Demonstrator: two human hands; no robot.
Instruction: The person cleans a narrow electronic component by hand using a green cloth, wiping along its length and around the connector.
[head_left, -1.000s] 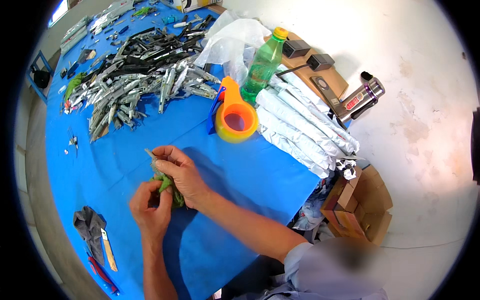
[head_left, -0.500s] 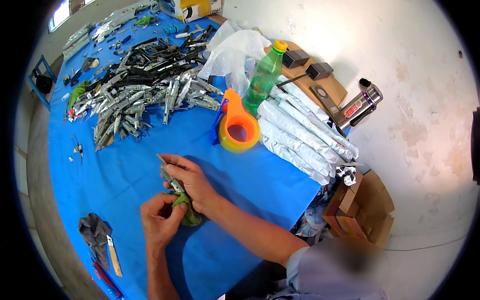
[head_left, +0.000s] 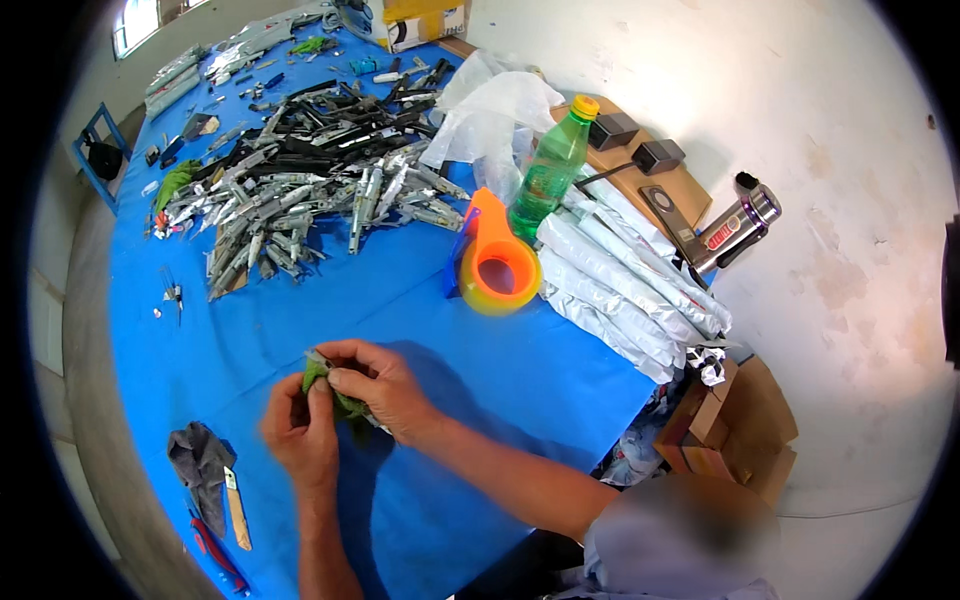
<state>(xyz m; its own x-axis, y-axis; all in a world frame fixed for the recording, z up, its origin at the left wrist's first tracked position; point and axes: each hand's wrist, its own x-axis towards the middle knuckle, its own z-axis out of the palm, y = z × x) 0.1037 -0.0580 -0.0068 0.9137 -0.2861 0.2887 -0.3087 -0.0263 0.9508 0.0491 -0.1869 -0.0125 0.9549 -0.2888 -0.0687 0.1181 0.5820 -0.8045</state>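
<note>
Pinching a green cloth (head_left: 314, 374) btwn thumb and fingers of the L hand (head_left: 305, 428), a person grasps a slim grey part (head_left: 318, 356) in the closed fingers of the R hand (head_left: 388, 388), just over a blue tabletop (head_left: 500, 370). Half a sec. ago the cloth sat bunched at the part's near end w/ much of its length bare; now cloth and L fingers are up at the far end, beside the R thumb, w/ only a bit of grey showing there. View has shifted slightly, but the pile of grey & black parts (head_left: 290, 195), orange tape dispenser (head_left: 492, 238) and dark grey rag (head_left: 203, 465) lie as before. As for lettering: a steel flask (head_left: 742, 224), far R, bears a red label (head_left: 721, 237) w/ pale characters; a green bottle (head_left: 555, 165) w/ yellow cap has a faint reddish marking, too blurred to make out; a box (head_left: 425, 32), top edge, carries dark print on white.
</note>
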